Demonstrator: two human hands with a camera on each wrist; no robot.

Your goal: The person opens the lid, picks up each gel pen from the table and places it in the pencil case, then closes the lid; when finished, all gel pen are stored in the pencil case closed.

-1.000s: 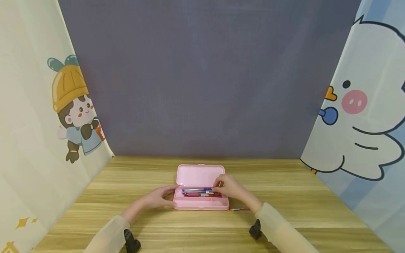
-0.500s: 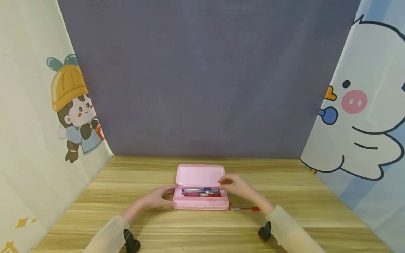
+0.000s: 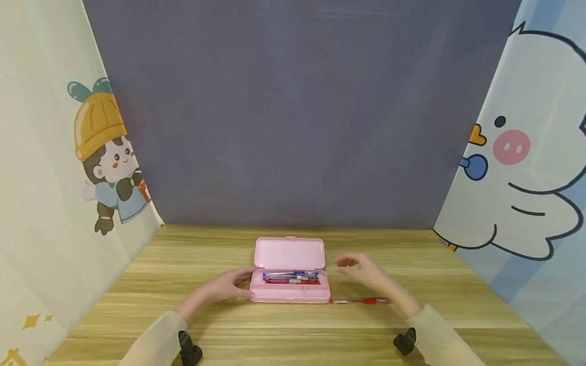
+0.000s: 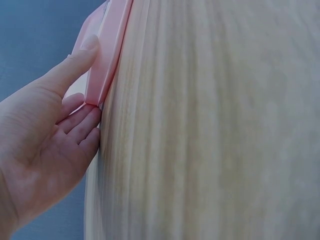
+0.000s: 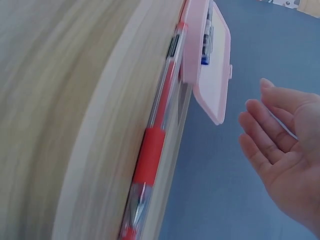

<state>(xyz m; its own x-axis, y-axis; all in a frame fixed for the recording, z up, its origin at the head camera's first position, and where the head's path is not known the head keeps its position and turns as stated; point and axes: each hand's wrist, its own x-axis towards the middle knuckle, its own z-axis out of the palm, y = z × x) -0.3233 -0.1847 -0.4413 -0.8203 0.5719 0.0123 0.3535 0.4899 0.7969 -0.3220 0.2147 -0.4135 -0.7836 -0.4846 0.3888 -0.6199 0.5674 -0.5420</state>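
Observation:
A pink pencil case point(image 3: 290, 294) lies on the table with its lid point(image 3: 289, 252) folded back. Several pens point(image 3: 291, 278), blue, clear and red, fill its rear compartment. My left hand point(image 3: 227, 284) holds the left end of the case, thumb at the front corner and fingers toward the back; the left wrist view shows the thumb point(image 4: 75, 65) against the pink wall. To the right of the case, my right hand point(image 3: 363, 269) hovers above the table, fingers loosely bent and holding nothing. Below it lies a red pen point(image 3: 361, 301), its tip end by the case's front right corner.
The wooden table point(image 3: 256, 335) reaches back to a dark grey curtain point(image 3: 293, 117). Printed cloths hang at both sides, with a cartoon child point(image 3: 112, 162) on the left and a white duck point(image 3: 540, 152) on the right.
My right hand has left the pens in the case and moved right, uncovering more of the red pen on the table. The left hand has stayed at the case's left end.

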